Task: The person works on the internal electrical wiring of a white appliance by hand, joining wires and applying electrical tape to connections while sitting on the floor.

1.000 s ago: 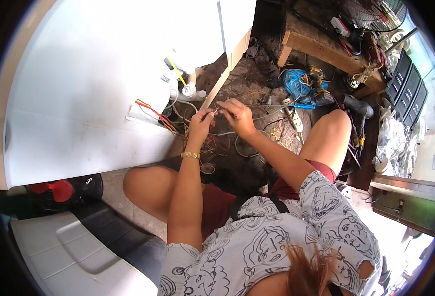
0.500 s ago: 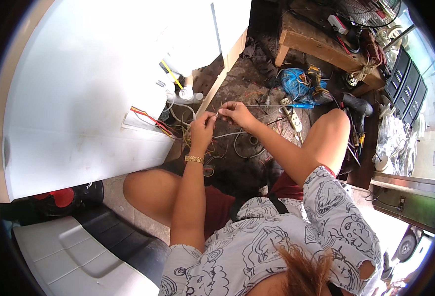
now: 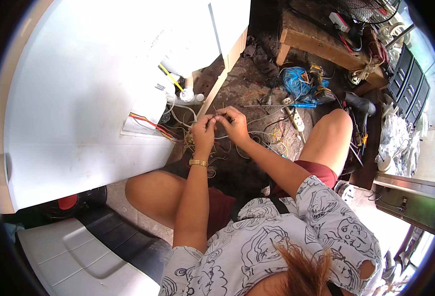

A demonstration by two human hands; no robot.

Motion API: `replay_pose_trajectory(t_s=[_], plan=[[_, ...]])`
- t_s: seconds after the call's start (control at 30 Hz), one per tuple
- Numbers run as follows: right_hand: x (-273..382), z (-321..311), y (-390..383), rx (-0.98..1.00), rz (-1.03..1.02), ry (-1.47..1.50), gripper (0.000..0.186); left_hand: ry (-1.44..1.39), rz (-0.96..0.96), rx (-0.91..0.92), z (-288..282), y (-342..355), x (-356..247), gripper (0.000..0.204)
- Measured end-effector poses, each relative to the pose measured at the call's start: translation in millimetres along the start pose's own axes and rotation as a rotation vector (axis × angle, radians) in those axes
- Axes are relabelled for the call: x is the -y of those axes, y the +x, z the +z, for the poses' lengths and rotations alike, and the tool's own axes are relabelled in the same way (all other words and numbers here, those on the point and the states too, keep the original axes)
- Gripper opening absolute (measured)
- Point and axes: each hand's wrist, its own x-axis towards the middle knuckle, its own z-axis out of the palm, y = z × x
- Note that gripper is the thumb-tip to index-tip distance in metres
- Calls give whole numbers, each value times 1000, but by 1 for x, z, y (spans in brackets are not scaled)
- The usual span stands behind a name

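Note:
My left hand (image 3: 204, 131), with a gold band at its wrist, is closed in a pinch. Its fingertips meet those of my right hand (image 3: 233, 126), which is pinched too. A thin wire appears to run between the fingertips; its end is mostly hidden by my fingers. Around and below my hands hang loose coloured wires (image 3: 190, 146). Red and yellow wires (image 3: 151, 121) come out of an opening in the large white appliance cabinet (image 3: 74, 113) on the left. Beside my left hand, a pale cable (image 3: 180, 106) loops out of the cabinet's underside.
A blue-handled screwdriver (image 3: 303, 105) lies beyond my right hand, by a white power strip (image 3: 296, 120). Farther off are a blue plastic bag (image 3: 296, 81), a yellow-black power drill (image 3: 318, 81) and a low wooden bench (image 3: 306, 39). A grey-black plastic piece (image 3: 74, 251) lies at lower left.
My right hand has come down and turned, its fingers now pressed close against the left hand's fingertips. The pale bit seen between the fingers before is now covered.

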Motion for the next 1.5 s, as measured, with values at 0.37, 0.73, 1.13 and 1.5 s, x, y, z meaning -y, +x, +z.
replay_pose_trajectory(t_s=[0.37, 0.73, 1.13, 1.5], plan=[[-9, -25, 24, 296, -240, -79, 11, -30, -90, 177, -1, 9, 6, 20], [-23, -33, 52, 528, -230, -103, 14, -94, -70, 217, 7, 18, 19, 16], [-169, -74, -96, 603, -243, -1207, 22, -135, -90, 47, 11, 21, 23, 16], [-91, -65, -39, 425, 273, -154, 51, -132, 66, 72, 4, 11, 32, 48]])
